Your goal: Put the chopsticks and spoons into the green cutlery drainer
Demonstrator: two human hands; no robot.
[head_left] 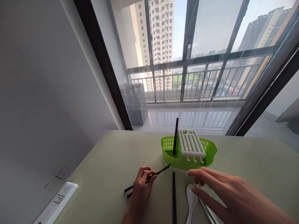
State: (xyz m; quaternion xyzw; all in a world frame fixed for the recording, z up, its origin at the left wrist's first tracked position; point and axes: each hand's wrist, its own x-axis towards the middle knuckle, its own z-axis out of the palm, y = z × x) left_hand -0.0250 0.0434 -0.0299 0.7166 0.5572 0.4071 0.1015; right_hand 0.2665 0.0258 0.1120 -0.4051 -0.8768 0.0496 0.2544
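My left hand [143, 185] is closed round a pair of black chopsticks [163, 170], held slanting over the table. In front of it stands a green holder basket [168, 158] with a white slotted rack [191, 143] set across it. Other black chopsticks [176, 135] lean upright in the basket's left part. My right hand [217, 189] is open, thumb and fingers apart, above a white spoon [192, 199] and other utensils partly hidden beneath it. Between my hands, more black chopsticks [174, 199] lie on the table.
The pale green table [112, 174] reaches to a glass sliding door in a dark frame. At the left edge lies a white remote-like device [59, 199] with a small display. A wall with a socket [62, 172] borders the left side.
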